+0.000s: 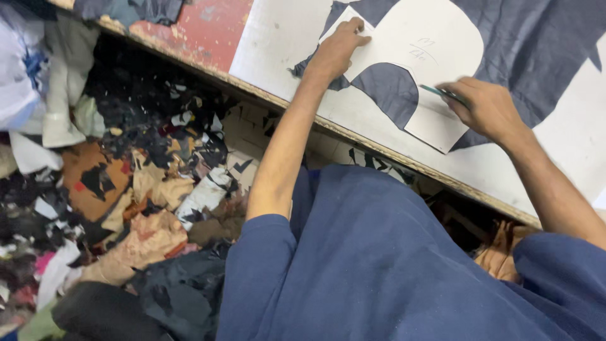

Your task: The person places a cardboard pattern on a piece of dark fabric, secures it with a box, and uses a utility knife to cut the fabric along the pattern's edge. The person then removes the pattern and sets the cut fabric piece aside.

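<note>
A white paper pattern piece (429, 44) with a curved cut-out lies on dark grey-blue cloth (536, 57) spread over the cutting table (278, 44). My left hand (338, 47) presses flat on the pattern's far left edge, fingers spread over the paper. My right hand (483, 107) is closed around a thin green marker or pencil (442, 93), its tip touching the pattern's lower edge beside the cut-out. Both my arms wear short dark blue sleeves.
The table's worn wooden edge (379, 148) runs diagonally across the view. Below it, on the floor at left, lies a heap of fabric scraps (151, 189) in black, tan, white and pink. A red patch (202, 28) shows on the table's far left.
</note>
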